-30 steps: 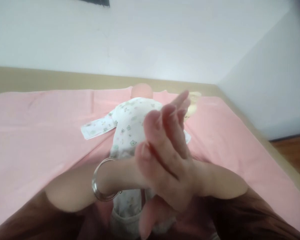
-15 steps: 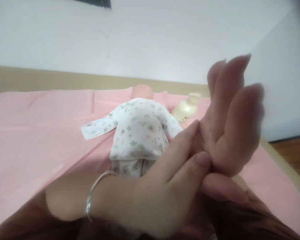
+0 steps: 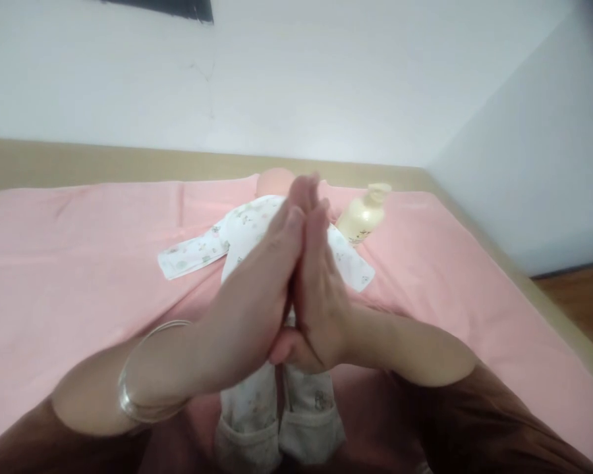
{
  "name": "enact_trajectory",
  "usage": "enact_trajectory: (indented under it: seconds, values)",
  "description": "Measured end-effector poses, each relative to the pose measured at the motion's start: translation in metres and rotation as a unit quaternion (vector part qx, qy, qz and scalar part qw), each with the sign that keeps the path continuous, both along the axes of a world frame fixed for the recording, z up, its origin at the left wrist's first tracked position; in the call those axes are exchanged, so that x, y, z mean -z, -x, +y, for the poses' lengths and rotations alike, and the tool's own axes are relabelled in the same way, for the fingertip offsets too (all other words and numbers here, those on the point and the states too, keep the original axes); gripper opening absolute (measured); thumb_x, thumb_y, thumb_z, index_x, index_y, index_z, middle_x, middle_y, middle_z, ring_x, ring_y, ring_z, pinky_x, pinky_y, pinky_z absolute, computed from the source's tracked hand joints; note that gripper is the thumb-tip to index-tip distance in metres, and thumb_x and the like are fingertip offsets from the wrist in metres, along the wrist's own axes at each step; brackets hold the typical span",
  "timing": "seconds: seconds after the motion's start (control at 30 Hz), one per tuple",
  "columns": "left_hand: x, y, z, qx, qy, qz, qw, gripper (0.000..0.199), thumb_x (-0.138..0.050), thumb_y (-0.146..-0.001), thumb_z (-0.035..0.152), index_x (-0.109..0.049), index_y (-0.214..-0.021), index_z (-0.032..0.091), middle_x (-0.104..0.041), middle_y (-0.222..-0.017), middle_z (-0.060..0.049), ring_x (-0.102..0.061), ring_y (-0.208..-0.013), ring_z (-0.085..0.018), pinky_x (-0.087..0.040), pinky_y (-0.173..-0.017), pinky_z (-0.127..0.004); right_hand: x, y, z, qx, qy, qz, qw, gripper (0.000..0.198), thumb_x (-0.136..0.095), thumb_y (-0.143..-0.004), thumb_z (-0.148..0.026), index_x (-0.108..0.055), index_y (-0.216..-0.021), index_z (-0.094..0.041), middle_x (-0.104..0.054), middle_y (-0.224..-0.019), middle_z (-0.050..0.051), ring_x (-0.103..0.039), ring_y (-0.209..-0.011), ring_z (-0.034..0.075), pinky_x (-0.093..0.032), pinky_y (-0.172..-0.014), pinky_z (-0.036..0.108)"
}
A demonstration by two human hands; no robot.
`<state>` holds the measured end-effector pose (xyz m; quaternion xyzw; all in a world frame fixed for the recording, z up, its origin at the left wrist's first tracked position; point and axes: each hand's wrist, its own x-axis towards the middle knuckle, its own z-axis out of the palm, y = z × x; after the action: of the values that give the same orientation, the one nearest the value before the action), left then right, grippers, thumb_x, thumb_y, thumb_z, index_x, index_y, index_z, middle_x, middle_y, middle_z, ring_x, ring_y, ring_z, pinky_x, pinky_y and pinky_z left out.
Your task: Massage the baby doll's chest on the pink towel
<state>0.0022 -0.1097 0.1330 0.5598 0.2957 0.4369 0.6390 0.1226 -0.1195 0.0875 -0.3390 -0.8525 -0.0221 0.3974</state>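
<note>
My left hand (image 3: 259, 293) and my right hand (image 3: 323, 299) are pressed together palm to palm, with fingers stretched out and pointing away from me. Nothing shows between them. Under and beyond them lies a baby-sized figure in a white printed top (image 3: 242, 220) and matching footed trousers (image 3: 250, 408); whether it is a doll I cannot tell. Its bare round head (image 3: 274, 179) points to the wall, and my hands hide much of its trunk. Both its sleeves stretch out sideways. A pale yellow pump bottle (image 3: 363, 217) is beside its right-hand sleeve.
A pink cloth (image 3: 79, 263) covers most of the tan surface (image 3: 128, 159). White walls (image 3: 326, 85) rise behind and to the right. Brown wooden floor (image 3: 586, 303) shows past the right edge. A silver bracelet (image 3: 123, 398) circles my left wrist.
My left hand was wrapped around the lower part of my right hand, off to the right. Both hands have moved left to the middle, and the palms now meet flat.
</note>
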Motion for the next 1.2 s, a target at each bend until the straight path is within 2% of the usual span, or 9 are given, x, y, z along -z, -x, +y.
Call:
enact_trajectory:
  seconds: [0.07,0.2,0.37,0.47,0.57,0.73,0.93,1.03,1.2]
  values:
    - [0.007,-0.002,0.012,-0.048,0.014,0.038,0.998,0.044,-0.031,-0.106,0.05,-0.046,-0.146,0.044,-0.046,-0.155,0.015,-0.023,-0.156,-0.022,-0.022,-0.132,-0.045,0.009,0.005,0.008,-0.034,-0.013,0.036,0.999,0.082,-0.012,-0.104,-0.057,0.029,-0.154,-0.006,0.005,-0.169,0.023,0.015,-0.156,0.029,-0.01,-0.131,0.055]
    - [0.027,-0.013,0.048,-0.143,-0.045,0.046,0.988,0.043,-0.033,-0.105,0.044,-0.046,-0.146,0.039,-0.043,-0.158,0.011,-0.024,-0.155,-0.025,-0.022,-0.131,-0.05,0.029,0.001,0.035,-0.052,0.063,0.035,0.996,0.077,-0.01,-0.104,-0.057,0.029,-0.155,-0.016,0.003,-0.171,0.013,0.01,-0.158,0.024,-0.014,-0.132,0.052]
    - [0.057,-0.027,0.098,-0.195,-0.005,0.052,0.98,0.041,-0.038,-0.103,0.042,-0.056,-0.136,0.025,-0.048,-0.156,-0.001,-0.037,-0.151,-0.023,-0.03,-0.129,-0.046,0.051,-0.008,0.07,0.008,0.159,0.013,0.987,0.069,-0.009,-0.105,-0.051,0.011,-0.161,-0.016,-0.011,-0.171,0.011,-0.001,-0.159,0.021,-0.016,-0.131,0.051]
    - [0.071,-0.032,0.114,-0.206,0.031,0.043,0.977,0.039,-0.039,-0.101,0.04,-0.06,-0.127,0.02,-0.057,-0.148,-0.006,-0.049,-0.143,-0.021,-0.037,-0.126,-0.043,0.06,-0.011,0.079,0.053,0.179,-0.014,0.982,0.068,-0.012,-0.105,-0.049,-0.004,-0.162,-0.014,-0.018,-0.169,0.011,-0.004,-0.159,0.022,-0.011,-0.131,0.053]
    - [0.08,-0.033,0.118,-0.216,0.017,0.029,0.976,0.036,-0.036,-0.1,0.037,-0.063,-0.115,0.019,-0.066,-0.135,-0.008,-0.059,-0.133,-0.02,-0.044,-0.12,-0.04,0.066,-0.016,0.086,0.067,0.17,-0.041,0.982,0.067,-0.017,-0.105,-0.049,-0.013,-0.162,-0.014,-0.02,-0.169,0.011,-0.008,-0.159,0.022,-0.006,-0.131,0.053]
    - [0.097,-0.031,0.114,-0.259,-0.117,0.112,0.952,0.031,-0.041,-0.095,0.03,-0.064,-0.115,0.02,-0.068,-0.13,-0.008,-0.061,-0.128,-0.022,-0.047,-0.117,-0.041,0.075,-0.036,0.107,0.088,0.198,-0.067,0.974,0.065,-0.016,-0.105,-0.046,-0.024,-0.159,-0.01,-0.023,-0.168,0.011,-0.013,-0.158,0.025,-0.007,-0.129,0.057]
    - [0.117,-0.016,0.103,-0.199,-0.323,0.285,0.88,0.045,-0.04,-0.095,0.025,-0.054,-0.137,0.017,-0.053,-0.151,-0.01,-0.037,-0.15,-0.026,-0.026,-0.129,-0.05,0.08,-0.047,0.122,0.124,0.215,-0.063,0.967,0.064,-0.022,-0.103,-0.038,-0.028,-0.157,-0.006,-0.02,-0.168,0.015,-0.014,-0.158,0.028,-0.009,-0.128,0.057]
    - [0.129,-0.003,0.106,-0.199,-0.304,0.351,0.863,0.046,-0.043,-0.096,0.03,-0.055,-0.137,0.015,-0.051,-0.153,-0.013,-0.031,-0.153,-0.03,-0.02,-0.129,-0.057,0.078,-0.044,0.121,0.147,0.215,-0.066,0.963,0.064,-0.025,-0.101,-0.036,-0.031,-0.156,-0.004,-0.023,-0.167,0.016,-0.017,-0.157,0.029,-0.011,-0.129,0.056]
    - [0.142,0.008,0.113,-0.206,-0.271,0.353,0.872,0.049,-0.039,-0.097,0.034,-0.052,-0.141,0.016,-0.042,-0.16,-0.013,-0.029,-0.155,-0.029,-0.019,-0.13,-0.057,0.073,-0.029,0.1,0.222,0.205,-0.067,0.951,0.063,-0.028,-0.101,-0.035,-0.034,-0.154,-0.001,-0.03,-0.163,0.022,-0.025,-0.155,0.033,-0.02,-0.126,0.059]
